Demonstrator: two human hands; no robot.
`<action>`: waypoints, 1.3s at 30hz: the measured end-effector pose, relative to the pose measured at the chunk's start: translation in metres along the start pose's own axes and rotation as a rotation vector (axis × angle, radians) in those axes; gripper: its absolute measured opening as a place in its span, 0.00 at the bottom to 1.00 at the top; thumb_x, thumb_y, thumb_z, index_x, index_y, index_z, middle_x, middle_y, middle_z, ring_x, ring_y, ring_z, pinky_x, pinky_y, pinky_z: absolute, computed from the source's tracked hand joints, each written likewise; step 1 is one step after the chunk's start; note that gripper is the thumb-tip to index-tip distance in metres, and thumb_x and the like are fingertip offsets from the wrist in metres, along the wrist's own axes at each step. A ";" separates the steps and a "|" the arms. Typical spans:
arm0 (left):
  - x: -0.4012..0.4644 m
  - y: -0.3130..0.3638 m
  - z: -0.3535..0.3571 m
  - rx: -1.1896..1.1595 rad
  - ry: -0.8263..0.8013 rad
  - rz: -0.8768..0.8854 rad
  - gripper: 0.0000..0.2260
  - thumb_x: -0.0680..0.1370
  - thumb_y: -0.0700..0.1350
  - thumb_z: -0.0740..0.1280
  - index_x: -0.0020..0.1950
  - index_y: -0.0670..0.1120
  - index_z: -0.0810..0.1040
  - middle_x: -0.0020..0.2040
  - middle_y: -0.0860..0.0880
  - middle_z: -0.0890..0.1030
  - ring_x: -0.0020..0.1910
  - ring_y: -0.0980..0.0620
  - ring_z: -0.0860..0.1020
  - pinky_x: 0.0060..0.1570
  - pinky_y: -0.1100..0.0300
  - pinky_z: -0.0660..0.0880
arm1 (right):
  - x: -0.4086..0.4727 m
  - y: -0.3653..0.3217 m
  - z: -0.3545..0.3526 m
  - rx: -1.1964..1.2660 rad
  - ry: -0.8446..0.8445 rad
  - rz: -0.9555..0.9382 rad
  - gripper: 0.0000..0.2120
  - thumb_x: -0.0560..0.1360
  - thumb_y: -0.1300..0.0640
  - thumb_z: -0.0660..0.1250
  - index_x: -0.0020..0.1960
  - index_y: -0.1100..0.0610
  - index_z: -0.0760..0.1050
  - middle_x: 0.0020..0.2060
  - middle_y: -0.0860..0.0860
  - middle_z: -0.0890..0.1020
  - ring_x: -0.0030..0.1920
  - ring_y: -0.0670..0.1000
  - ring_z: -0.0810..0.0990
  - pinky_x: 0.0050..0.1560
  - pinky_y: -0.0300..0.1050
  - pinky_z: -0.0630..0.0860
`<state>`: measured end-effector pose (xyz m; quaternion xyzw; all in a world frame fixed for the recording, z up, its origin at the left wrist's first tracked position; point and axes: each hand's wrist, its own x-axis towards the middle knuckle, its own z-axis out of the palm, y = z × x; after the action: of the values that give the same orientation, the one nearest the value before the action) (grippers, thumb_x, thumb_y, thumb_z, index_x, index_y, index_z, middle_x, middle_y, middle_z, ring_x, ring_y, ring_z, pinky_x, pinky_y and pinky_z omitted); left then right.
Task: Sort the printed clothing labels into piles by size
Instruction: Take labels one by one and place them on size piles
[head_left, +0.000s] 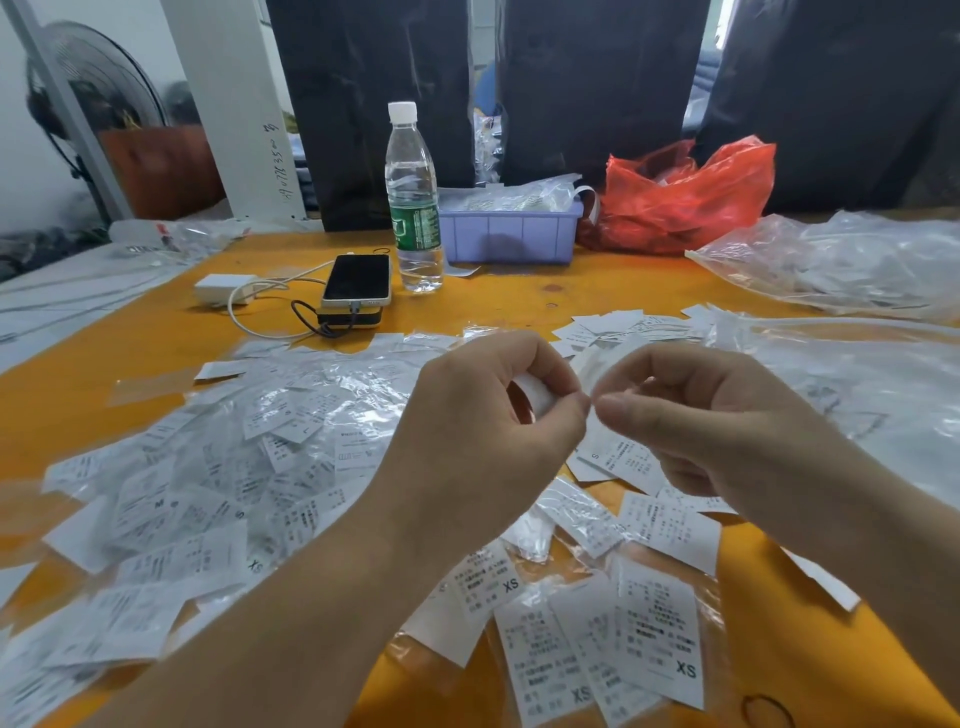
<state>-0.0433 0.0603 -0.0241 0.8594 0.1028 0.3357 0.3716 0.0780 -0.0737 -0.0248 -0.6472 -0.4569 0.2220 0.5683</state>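
Note:
Both hands are raised over the orange table (130, 364), fingertips nearly touching. My left hand (483, 415) pinches a small curled white label (537, 397) between thumb and fingers. My right hand (691, 415) pinches the other end of a white label (597, 366); whether it is the same label I cannot tell. Below them lies a big heap of white printed labels in clear sleeves (249, 467). Nearer me are labels marked XS (660, 639). A smaller group of labels (618, 325) lies beyond my hands.
A water bottle (414, 197), a phone on a power bank (357, 280) with a white charger (223, 288), a lavender bin of packets (511, 234), a red plastic bag (680, 197) and clear plastic bags (841, 260) stand at the back and right. A black rubber band (768, 711) lies near the front edge.

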 end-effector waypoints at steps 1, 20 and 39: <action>0.000 0.000 0.000 0.002 -0.007 0.003 0.05 0.73 0.46 0.73 0.39 0.53 0.79 0.37 0.62 0.78 0.33 0.60 0.76 0.29 0.72 0.69 | 0.000 0.000 0.000 0.009 -0.002 -0.011 0.11 0.69 0.50 0.74 0.42 0.58 0.80 0.23 0.45 0.67 0.22 0.45 0.60 0.22 0.36 0.59; 0.007 -0.001 0.000 -0.394 -0.183 -0.198 0.08 0.72 0.51 0.68 0.39 0.48 0.82 0.31 0.54 0.78 0.29 0.60 0.73 0.33 0.68 0.70 | -0.001 -0.007 -0.008 0.300 -0.058 0.175 0.06 0.68 0.67 0.69 0.38 0.57 0.79 0.26 0.54 0.75 0.20 0.45 0.57 0.19 0.31 0.56; 0.008 -0.005 -0.005 -0.479 -0.066 -0.233 0.10 0.69 0.46 0.76 0.47 0.55 0.82 0.34 0.52 0.79 0.31 0.56 0.76 0.33 0.65 0.74 | 0.001 -0.012 -0.013 0.397 0.179 0.196 0.13 0.62 0.54 0.74 0.41 0.60 0.76 0.32 0.52 0.81 0.20 0.44 0.58 0.17 0.32 0.58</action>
<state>-0.0396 0.0702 -0.0213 0.7398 0.1066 0.2773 0.6037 0.0851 -0.0801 -0.0100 -0.5811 -0.2874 0.3033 0.6984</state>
